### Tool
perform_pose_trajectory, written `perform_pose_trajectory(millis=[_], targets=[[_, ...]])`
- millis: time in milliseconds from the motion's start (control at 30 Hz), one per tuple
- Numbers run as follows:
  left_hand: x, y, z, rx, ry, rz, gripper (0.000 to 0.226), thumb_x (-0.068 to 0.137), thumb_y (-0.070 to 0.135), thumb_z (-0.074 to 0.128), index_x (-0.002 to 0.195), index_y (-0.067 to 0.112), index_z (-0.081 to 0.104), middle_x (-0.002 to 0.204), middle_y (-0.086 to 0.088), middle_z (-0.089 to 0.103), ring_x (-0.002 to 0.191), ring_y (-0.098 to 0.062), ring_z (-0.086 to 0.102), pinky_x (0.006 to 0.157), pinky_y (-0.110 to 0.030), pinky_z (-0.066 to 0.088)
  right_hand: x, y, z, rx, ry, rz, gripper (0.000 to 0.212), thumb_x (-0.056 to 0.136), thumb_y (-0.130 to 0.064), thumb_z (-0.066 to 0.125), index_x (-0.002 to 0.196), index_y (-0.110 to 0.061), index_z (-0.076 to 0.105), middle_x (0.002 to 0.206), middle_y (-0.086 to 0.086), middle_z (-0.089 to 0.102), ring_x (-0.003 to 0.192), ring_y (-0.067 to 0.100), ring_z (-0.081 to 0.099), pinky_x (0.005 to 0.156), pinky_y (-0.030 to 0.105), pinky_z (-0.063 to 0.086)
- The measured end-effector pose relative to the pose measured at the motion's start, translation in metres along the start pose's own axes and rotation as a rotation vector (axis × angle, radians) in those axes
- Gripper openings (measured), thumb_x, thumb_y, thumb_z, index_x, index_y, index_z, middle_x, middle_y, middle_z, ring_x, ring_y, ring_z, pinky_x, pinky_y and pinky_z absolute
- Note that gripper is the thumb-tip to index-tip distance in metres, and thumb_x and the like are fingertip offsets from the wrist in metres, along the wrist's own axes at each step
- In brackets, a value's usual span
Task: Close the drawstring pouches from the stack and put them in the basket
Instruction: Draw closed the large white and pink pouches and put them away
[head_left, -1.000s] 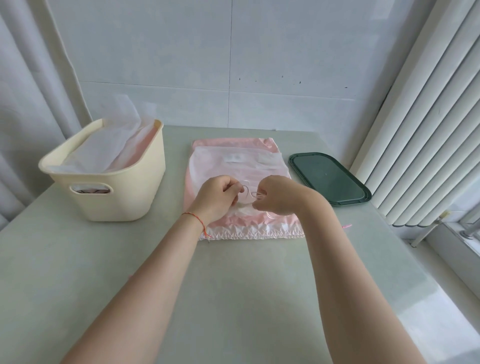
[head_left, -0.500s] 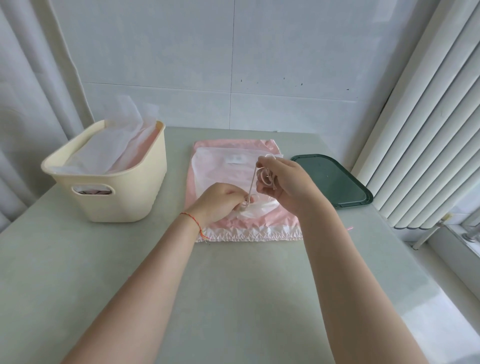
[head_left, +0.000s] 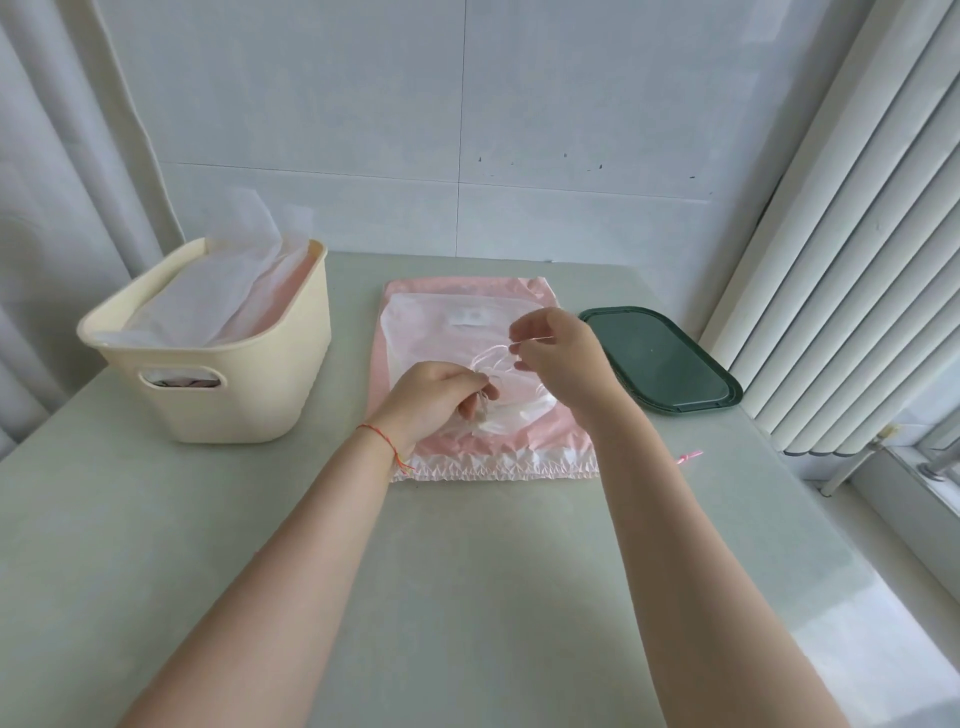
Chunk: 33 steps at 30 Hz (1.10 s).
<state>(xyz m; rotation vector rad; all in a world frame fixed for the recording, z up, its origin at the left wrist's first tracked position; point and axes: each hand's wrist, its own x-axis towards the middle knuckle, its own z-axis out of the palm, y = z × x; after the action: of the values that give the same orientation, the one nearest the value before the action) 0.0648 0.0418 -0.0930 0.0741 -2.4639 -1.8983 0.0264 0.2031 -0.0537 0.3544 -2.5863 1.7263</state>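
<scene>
left fingers (head_left: 470, 402): curled down onto the top pouch, gathered film and cord pinched under the fingertips; exact contact is hidden by the knuckles.
right fingers (head_left: 522, 332): thumb and forefinger pinched on a thin drawstring, remaining fingers loosely curled beneath.
drawstring (head_left: 488, 358): pale, looped; seen running from the right pinch down toward the left fingertips. Whether it is taut cannot be told.
left hand (head_left: 434, 400): pressed low on the near-middle of the pouch, palm down. A red thread bracelet (head_left: 379, 439) is worn at the wrist.
right hand (head_left: 558, 353): held above the pouch, farther from the body than the left hand.
top pouch (head_left: 441, 322): translucent white, puckered around the left fingertips; laid on the stack, a small white label visible near its far edge.
stack (head_left: 556, 431): pink pouches laid flat at table centre, a crimped white hem along the near edge.
basket (head_left: 234, 384): cream plastic, to the left of the stack and apart from it, a handle slot in its near wall. White and pink pouches are seen inside, some film sticking up past the rim.
tray (head_left: 660, 358): dark green, shallow, to the right of the stack, just beside it.
pink scrap (head_left: 688, 456): small, on the table near the right edge, past the right forearm.
table (head_left: 467, 597): pale grey-green, both forearms stretched over it.
surroundings: white tiled wall behind, curtain at left, vertical blinds at right.
</scene>
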Motion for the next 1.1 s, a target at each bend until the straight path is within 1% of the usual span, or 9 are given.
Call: perform_pose_trajectory(millis=[67,167,367,567,733,800,900,1000,1100], targets=[[-0.001,0.0,-0.001,-0.048,-0.001,-0.018,0.026,0.094,0.024,0.059,0.077,0.011,0.075,0.059,0.004,0.056,0.06,-0.005,0.053,0.058,-0.017,0.049,-0.002,0.0,0.002,-0.109,-0.16,-0.024,0.016,0.085,-0.012,0.067,0.1,-0.017,0.064,0.095,-0.001,0.071,0.092,0.015,0.068,0.081,0.027,0.055],[0.0,-0.003,-0.002,-0.06,0.017,-0.015,0.031,0.092,0.02,0.06,0.064,0.009,0.066,0.06,0.001,0.059,0.063,-0.009,0.055,0.07,-0.033,0.051,-0.004,0.002,0.009,-0.184,-0.23,-0.043,0.032,0.08,-0.026,0.079,0.104,-0.015,0.061,0.096,-0.002,0.071,0.091,0.011,0.068,0.082,0.026,0.056],[0.002,-0.006,-0.003,-0.184,0.015,0.034,0.037,0.095,0.017,0.058,0.088,-0.018,0.063,0.061,-0.004,0.056,0.064,-0.016,0.054,0.071,-0.024,0.046,-0.005,0.006,0.013,-0.188,-0.276,0.025,0.033,0.082,-0.022,0.076,0.111,-0.017,0.06,0.095,-0.005,0.074,0.096,0.013,0.067,0.089,0.032,0.051],[0.003,-0.005,-0.001,-0.24,0.032,0.014,0.026,0.094,0.016,0.058,0.076,0.009,0.076,0.066,-0.007,0.061,0.064,-0.015,0.054,0.068,-0.022,0.047,-0.006,0.002,0.009,-0.203,-0.213,0.025,0.023,0.084,-0.014,0.068,0.105,-0.019,0.061,0.081,-0.003,0.075,0.089,0.017,0.067,0.071,0.029,0.045],[0.003,-0.005,0.0,-0.242,0.07,0.0,0.024,0.095,0.01,0.055,0.083,0.007,0.075,0.066,-0.007,0.064,0.057,-0.014,0.055,0.065,-0.02,0.049,-0.004,-0.002,-0.013,-0.037,-0.087,0.036,0.014,0.091,-0.009,0.054,0.102,-0.012,0.062,0.071,0.001,0.064,0.048,0.004,0.048,0.055,0.019,0.044],[0.005,-0.006,0.0,-0.24,0.09,-0.012,0.024,0.096,0.01,0.053,0.085,0.007,0.075,0.064,-0.004,0.065,0.056,-0.013,0.056,0.067,-0.022,0.049,0.0,-0.001,-0.02,0.055,0.059,0.055,0.013,0.092,-0.017,0.054,0.095,-0.008,0.064,0.064,-0.002,0.053,0.052,0.01,0.047,0.057,0.026,0.047],[0.005,-0.007,-0.001,-0.222,0.095,-0.032,0.024,0.095,0.011,0.052,0.087,0.006,0.074,0.064,-0.003,0.065,0.058,-0.014,0.056,0.065,-0.027,0.049,0.006,0.004,-0.032,-0.413,0.29,0.063,0.014,0.088,-0.025,0.056,0.092,-0.015,0.065,0.079,-0.005,0.06,0.072,0.018,0.054,0.059,0.026,0.037],[0.004,-0.006,-0.001,-0.195,0.077,-0.011,0.024,0.096,0.01,0.051,0.089,0.002,0.073,0.065,-0.004,0.065,0.059,-0.014,0.057,0.067,-0.021,0.05,0.003,0.007,-0.035,-0.891,0.208,0.044,0.02,0.085,-0.017,0.056,0.101,-0.025,0.067,0.099,-0.006,0.064,0.095,0.022,0.055,0.08,0.031,0.029],[0.003,-0.007,-0.001,-0.191,0.061,-0.006,0.025,0.096,0.01,0.051,0.091,-0.001,0.072,0.067,-0.006,0.064,0.061,-0.014,0.058,0.067,-0.018,0.05,0.001,-0.006,-0.028,-0.719,0.053,-0.086,0.023,0.089,-0.017,0.054,0.104,-0.025,0.07,0.103,-0.008,0.069,0.098,0.016,0.062,0.085,0.025,0.043]])
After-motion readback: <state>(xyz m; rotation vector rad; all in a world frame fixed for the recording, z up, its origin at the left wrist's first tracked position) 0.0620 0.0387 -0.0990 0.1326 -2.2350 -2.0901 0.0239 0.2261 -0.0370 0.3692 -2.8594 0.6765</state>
